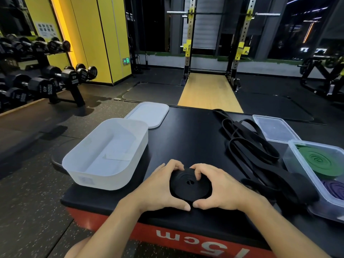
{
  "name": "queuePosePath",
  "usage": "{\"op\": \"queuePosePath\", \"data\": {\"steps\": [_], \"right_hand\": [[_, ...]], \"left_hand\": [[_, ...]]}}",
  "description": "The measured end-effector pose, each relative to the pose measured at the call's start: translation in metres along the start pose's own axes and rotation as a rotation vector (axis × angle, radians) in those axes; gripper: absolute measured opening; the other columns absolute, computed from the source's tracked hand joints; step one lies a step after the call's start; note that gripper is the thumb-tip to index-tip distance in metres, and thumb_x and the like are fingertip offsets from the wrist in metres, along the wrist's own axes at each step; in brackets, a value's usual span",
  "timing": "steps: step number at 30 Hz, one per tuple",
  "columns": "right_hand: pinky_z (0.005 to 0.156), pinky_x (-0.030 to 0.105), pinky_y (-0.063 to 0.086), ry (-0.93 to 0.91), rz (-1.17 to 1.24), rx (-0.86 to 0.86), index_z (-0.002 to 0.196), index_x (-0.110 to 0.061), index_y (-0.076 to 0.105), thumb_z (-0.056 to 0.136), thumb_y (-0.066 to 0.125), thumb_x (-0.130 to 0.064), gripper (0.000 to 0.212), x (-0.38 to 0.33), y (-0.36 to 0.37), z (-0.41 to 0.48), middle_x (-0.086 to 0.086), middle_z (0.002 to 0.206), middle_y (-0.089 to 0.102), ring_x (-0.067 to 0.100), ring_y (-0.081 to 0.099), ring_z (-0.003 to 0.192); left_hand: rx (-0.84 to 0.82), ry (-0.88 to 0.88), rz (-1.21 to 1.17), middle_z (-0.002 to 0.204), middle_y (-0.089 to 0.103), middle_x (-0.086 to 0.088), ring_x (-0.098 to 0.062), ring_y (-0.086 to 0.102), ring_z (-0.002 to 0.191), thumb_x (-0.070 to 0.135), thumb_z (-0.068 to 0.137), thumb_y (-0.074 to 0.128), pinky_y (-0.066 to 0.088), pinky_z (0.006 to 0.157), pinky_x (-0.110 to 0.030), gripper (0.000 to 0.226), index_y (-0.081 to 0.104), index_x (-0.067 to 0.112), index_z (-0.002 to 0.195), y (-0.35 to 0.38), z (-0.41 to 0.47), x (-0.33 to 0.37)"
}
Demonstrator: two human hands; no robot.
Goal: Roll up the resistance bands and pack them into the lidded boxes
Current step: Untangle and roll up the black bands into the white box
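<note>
While both hands cup the coil | left hand [160, 187] + right hand [219, 187] grip curled round rolled black band [189, 185], near table [186, 138] edge | open white box [89, 175] at 10 o'clock | squeeze evenly so coil can't spring, lift flat into box

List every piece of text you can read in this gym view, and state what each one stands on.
"15cm", upside down to the camera: red side of the platform.
"40": end of a dumbbell on the rack.
"40": second dumbbell.
"10": lower dumbbell.
Too blurred: the dumbbells' small print, the wall poster, the label on the white box.
Green exit sign: arrow and figure only.
</note>
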State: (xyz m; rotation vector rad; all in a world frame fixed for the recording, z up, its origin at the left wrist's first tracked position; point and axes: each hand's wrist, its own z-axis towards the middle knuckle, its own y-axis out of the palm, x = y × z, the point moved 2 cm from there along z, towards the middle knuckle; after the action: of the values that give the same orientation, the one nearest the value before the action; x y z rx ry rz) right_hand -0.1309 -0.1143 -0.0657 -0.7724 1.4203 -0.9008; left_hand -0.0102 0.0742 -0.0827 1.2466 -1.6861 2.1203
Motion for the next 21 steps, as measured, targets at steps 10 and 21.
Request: {"op": "queuePosePath", "data": {"steps": [10, 21], "right_hand": [[0.097, 0.023, 0.042, 0.000, -0.008, 0.115, 0.098, -0.035, 0.040, 0.064, 0.080, -0.057, 0.056, -0.005, 0.006, -0.010, -0.031, 0.134, 0.042, -0.010, 0.038, 0.128], [0.097, 0.016, 0.037, -0.019, -0.038, 0.150, 0.098, -0.034, 0.039, 0.067, 0.079, -0.054, 0.055, -0.009, 0.004, -0.015, -0.030, 0.131, 0.040, -0.018, 0.026, 0.134]], "left_hand": [[0.079, 0.004, -0.058, 0.137, 0.045, 0.033, 0.012, 0.045, 0.127, 0.058, 0.059, 0.095, 0.040, 0.098, -0.008, 0.093, 0.033, 0.054, 0.129, 0.000, -0.003, 0.004], [0.104, -0.015, -0.180, 0.146, 0.041, 0.033, 0.025, 0.034, 0.130, 0.059, 0.066, 0.091, 0.033, 0.097, -0.005, 0.093, 0.032, 0.053, 0.137, -0.002, -0.006, 0.005]]}}
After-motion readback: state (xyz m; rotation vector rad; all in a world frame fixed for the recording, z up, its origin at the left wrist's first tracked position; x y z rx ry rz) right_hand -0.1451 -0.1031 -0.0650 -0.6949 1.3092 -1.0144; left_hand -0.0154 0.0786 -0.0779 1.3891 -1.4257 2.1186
